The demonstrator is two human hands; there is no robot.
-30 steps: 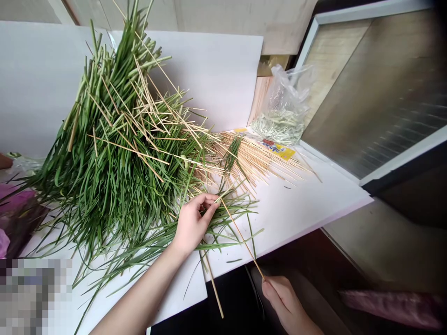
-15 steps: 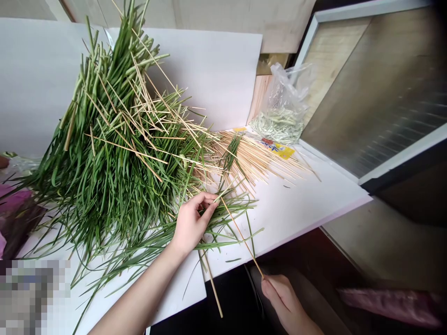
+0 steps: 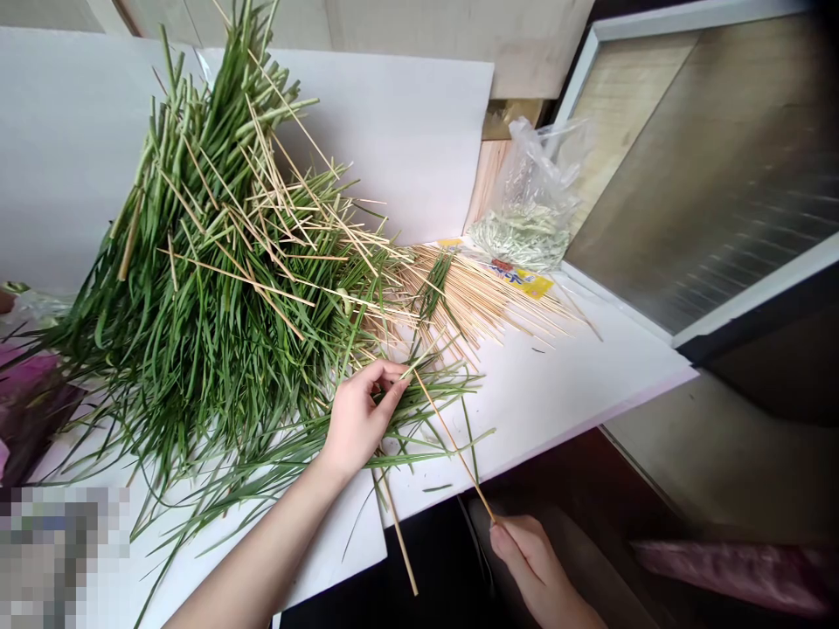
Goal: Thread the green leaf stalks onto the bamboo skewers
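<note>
bamboo skewer [image 3: 455, 450] runs on a slant from my left hand [image 3: 357, 419] down to my right hand [image 3: 528, 559]. on the right, i've got its lower tip in a narrow pinch between thumb and fingers, out past the edge of the white board [image 3: 577, 384]. my left hand is curled closed around a few long green leaves [image 3: 419, 437]; the skewer's upper end meets those fingers, but they hide it, so i can't tell whether they grip it too. those leaves trail from a big heap of leaves [image 3: 197, 332] with loose skewers poking through it. a clear plastic bag [image 3: 537, 166] slumps at the back of the board, holding a pale green mass [image 3: 515, 236] that i can't make out clearly. a spread of loose skewers [image 3: 478, 297] lies over a yellow printed packet [image 3: 524, 281], mostly covering it, and its print is unreadable from here. at the left edge, a purple wrapper [image 3: 26, 393] is cut off by the frame. a pixelated block [image 3: 58, 559] hides the lower left corner.
</note>
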